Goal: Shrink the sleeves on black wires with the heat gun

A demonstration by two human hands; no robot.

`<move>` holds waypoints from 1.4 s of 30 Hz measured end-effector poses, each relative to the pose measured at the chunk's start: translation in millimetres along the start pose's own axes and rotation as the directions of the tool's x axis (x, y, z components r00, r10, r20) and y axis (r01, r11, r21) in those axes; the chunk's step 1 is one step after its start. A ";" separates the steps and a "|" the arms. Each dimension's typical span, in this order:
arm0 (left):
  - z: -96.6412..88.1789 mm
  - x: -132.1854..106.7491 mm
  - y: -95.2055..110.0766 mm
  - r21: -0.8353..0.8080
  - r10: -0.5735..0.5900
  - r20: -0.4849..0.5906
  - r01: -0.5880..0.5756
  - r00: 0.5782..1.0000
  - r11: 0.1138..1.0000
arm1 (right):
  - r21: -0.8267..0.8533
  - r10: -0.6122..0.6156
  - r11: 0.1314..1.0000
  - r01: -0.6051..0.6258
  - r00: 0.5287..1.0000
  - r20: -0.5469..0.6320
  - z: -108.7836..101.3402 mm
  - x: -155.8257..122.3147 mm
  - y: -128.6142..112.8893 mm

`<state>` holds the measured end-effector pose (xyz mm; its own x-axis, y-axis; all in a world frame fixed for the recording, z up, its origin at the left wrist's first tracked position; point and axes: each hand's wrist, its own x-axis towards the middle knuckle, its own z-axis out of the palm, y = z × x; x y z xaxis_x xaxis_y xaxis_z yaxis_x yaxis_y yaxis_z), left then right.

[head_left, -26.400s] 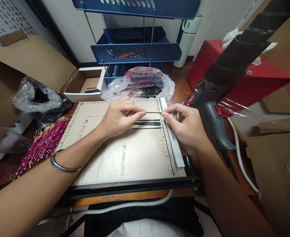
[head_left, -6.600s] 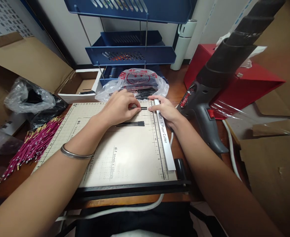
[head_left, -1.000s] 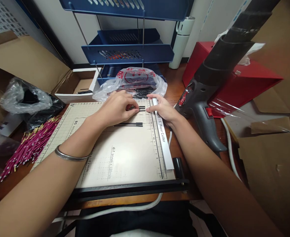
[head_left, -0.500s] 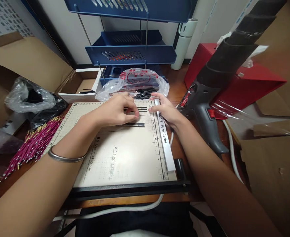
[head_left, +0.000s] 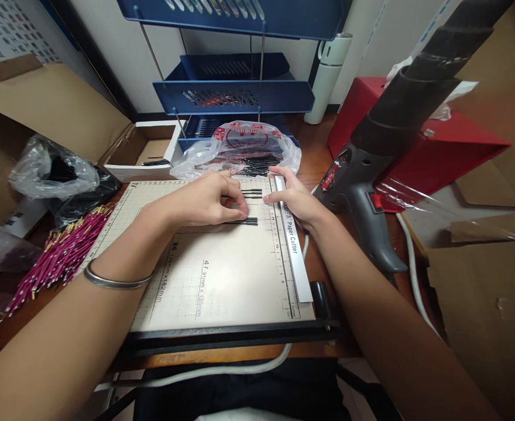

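My left hand (head_left: 209,199) is pinched, thumb and forefinger together at a lower bundle of thin black strips (head_left: 251,221) lying on the paper cutter's cream board (head_left: 240,275). Its other fingers curl behind and are partly hidden. A second group of thin black strips (head_left: 254,193) lies just above, between both hands. Holding nothing, my right hand (head_left: 295,196) rests over the top of the cutter's white guide bar (head_left: 295,251), thumb and forefinger apart. The thumb tip points at the ends of the upper strips.
Behind the board sits a clear plastic bag (head_left: 242,140) of black strips, under a blue rack (head_left: 235,96). A heat gun (head_left: 371,175) stands close on the right, before a red box (head_left: 455,134). Purple strips with gold ends (head_left: 64,251) and an open carton (head_left: 64,111) lie left.
My left hand has shifted slightly toward me and right, its pinched fingertips coming down onto the lower strips. My right hand stays nearly still.
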<state>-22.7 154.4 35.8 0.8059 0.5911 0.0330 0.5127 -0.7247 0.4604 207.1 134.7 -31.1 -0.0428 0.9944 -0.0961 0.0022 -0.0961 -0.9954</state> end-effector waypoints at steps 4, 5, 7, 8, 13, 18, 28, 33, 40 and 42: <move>1.5 1.3 -0.8 0.000 0.005 0.002 -0.005 1.000 1.000 | 0.003 0.005 1.000 -0.005 1.000 0.000 -0.5 0.9 1.1; 2.2 2.1 -1.5 0.014 0.005 -0.008 -0.005 1.000 1.000 | 0.003 0.001 1.000 -0.001 1.000 0.001 -0.8 1.2 1.4; 4.1 3.9 -3.3 0.060 0.008 -0.042 -0.005 0.999 0.998 | 0.003 -0.007 1.000 0.007 1.000 0.006 -1.1 1.4 1.8; 5.3 4.9 -4.4 0.087 0.012 -0.063 -0.007 0.998 0.996 | 0.004 -0.008 1.000 0.008 1.000 0.008 -1.2 1.4 1.8; 11.9 9.5 -7.0 0.183 0.037 -0.156 -0.008 0.987 0.983 | 0.014 0.009 1.000 -0.009 1.000 0.013 -1.2 0.3 1.0; 15.7 12.1 -6.2 0.196 0.030 -0.184 0.007 0.982 0.981 | -0.012 -0.005 1.000 0.005 1.000 0.023 -2.2 0.4 1.8; 17.1 11.3 -11.5 0.172 0.042 -0.212 -0.005 0.976 0.985 | -0.005 -0.023 1.000 0.023 0.999 0.023 -1.7 1.4 1.6; 16.6 12.0 -11.7 0.175 0.032 -0.205 0.004 0.978 0.985 | -0.018 -0.028 0.999 0.029 0.999 0.031 -2.4 2.0 2.6; 15.7 11.8 -10.2 0.199 0.019 -0.195 0.020 0.981 0.980 | -0.023 -0.015 1.000 0.016 0.999 0.034 -2.9 0.7 2.9; 15.9 12.0 -10.1 0.198 0.014 -0.194 0.025 0.981 0.980 | -0.019 -0.012 1.000 0.013 0.999 0.030 -2.7 0.6 2.6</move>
<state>-13.5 163.2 17.5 0.7405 0.6381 0.2109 0.5810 -0.7655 0.2765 209.7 135.2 -33.7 -0.0724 0.9938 -0.0838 0.0209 -0.0825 -0.9964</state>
